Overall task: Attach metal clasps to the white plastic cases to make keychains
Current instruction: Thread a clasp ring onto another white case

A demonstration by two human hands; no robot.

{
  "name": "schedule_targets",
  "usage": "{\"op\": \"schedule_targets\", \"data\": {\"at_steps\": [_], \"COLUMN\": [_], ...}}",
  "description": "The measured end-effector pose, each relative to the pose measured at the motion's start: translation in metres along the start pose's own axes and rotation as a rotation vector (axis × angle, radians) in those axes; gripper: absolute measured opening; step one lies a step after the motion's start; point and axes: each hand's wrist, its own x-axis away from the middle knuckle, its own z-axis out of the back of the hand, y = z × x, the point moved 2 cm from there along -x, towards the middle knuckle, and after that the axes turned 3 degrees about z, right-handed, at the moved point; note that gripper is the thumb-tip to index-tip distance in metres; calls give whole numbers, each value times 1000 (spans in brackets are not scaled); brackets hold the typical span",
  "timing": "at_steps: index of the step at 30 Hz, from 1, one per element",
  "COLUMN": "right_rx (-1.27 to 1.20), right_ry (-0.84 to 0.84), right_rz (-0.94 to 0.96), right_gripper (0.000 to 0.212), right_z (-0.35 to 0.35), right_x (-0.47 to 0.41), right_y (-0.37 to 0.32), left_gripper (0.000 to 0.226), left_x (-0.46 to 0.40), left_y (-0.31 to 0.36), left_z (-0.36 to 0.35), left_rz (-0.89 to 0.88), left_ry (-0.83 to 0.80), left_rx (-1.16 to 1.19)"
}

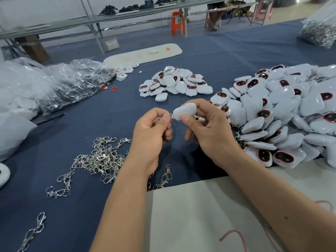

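Note:
My right hand (207, 128) holds a white plastic case (185, 110) between thumb and fingers above the blue table. My left hand (152, 128) pinches a small metal clasp ring (171, 116) against the case's left end; most of the clasp is hidden by my fingers. A heap of loose silver clasps (101, 159) lies to the left of my left forearm. A small pile of white cases (174, 83) sits beyond my hands, and a large pile of cases (283, 113) with dark red-rimmed windows spreads at the right.
Crumpled clear plastic bags (60, 82) lie at the left. A white board (143, 53) lies at the back, a bag of metal parts (320, 33) at the far right, white paper (209, 215) under my forearms. Stray clasps (34, 231) lie near the front left.

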Motion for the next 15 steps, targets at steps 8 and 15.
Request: {"op": "schedule_targets", "data": {"at_steps": [8, 15], "right_rx": [57, 179], "right_ry": [-31, 55], "right_rz": [7, 176], "right_gripper": [13, 12], "right_z": [1, -2], "right_x": [1, 5], "right_y": [0, -4], "left_gripper": [25, 21], "left_x": [-1, 2], "left_y": [-1, -4], "left_z": [6, -4], "left_rz": [35, 169], "left_ry": [-82, 12], "left_rx": [-16, 157]}}
